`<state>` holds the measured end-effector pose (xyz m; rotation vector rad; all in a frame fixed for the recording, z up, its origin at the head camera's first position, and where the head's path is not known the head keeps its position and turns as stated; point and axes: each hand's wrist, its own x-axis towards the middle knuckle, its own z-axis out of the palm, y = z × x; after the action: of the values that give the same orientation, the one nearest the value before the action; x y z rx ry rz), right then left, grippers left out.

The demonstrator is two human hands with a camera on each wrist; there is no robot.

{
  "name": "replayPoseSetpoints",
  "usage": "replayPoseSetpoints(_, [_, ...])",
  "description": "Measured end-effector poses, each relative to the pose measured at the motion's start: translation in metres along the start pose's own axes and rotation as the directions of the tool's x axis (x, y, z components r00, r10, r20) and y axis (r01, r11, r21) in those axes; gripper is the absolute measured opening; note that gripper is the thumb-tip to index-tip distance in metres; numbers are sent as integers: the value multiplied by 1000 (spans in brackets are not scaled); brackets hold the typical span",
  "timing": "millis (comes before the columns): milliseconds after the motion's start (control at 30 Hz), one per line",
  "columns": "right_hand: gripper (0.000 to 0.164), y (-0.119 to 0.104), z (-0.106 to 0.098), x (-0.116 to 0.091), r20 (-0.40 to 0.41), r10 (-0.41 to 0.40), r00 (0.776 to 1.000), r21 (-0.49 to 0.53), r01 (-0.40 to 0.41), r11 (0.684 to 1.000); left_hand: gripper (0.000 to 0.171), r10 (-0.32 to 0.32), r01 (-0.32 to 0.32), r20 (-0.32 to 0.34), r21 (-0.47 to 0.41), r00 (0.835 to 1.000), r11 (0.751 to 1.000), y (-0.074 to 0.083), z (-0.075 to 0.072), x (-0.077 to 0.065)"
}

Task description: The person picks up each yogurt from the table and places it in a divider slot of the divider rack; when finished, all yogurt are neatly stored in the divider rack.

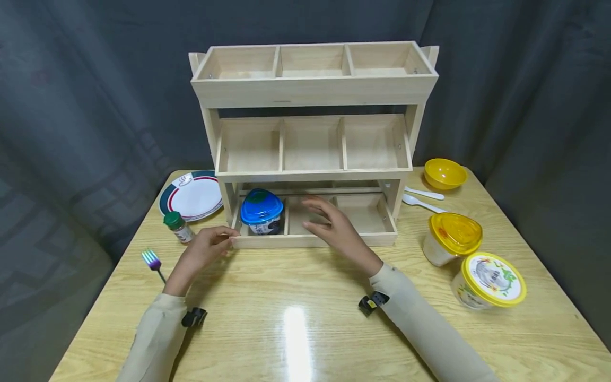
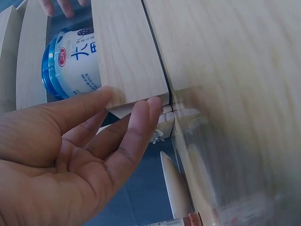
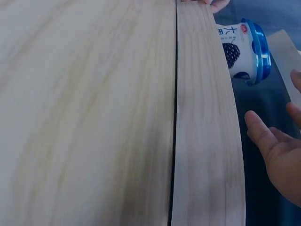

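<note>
A wooden three-tier rack stands on the table. In the left compartment of its lowest tier sits a tub with a blue lid; the left wrist view shows the tub's white printed side. My left hand holds the front left corner of that tier, its thumb and fingertips on the board's end. Over the middle compartment, to the right of the tub, my right hand is held with fingers spread and nothing in them. In the right wrist view the right hand is apart from the tub.
On the left are a plate, a green-capped jar and a fork. To the right are a yellow bowl, white plastic cutlery and two yellow-lidded tubs. Dark curtains hang behind.
</note>
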<state>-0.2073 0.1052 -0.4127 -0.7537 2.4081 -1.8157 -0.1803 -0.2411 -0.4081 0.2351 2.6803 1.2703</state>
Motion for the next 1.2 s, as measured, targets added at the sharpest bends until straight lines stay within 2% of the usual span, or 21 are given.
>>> replayPoseSetpoints(233, [55, 1, -12, -7, -25, -4, 1000, -11, 4, 1000, 23, -21, 21, 0, 1, 1000, 1000, -1, 0, 2])
replayPoseSetpoints(500, [53, -3, -31, -22, -76, 12, 997, -9, -13, 1000, 23, -16, 16, 7, -3, 1000, 1000, 2, -1, 1])
replayPoseSetpoints(667, [53, -5, -44, -35, -97, -11, 995, -29, 8, 1000, 23, -12, 12, 2, 0, 1000, 1000, 2, 0, 2])
replayPoseSetpoints(1000, [50, -13, -65, -63, -181, -38, 983, -1, 39, 999, 23, -26, 26, 5, 10, 1000, 1000, 2, 1, 2])
replayPoseSetpoints(1200, [49, -13, -74, -71, -203, -50, 978, -13, 48, 999, 24, -17, 17, 6, 6, 1000, 1000, 3, 1, 1])
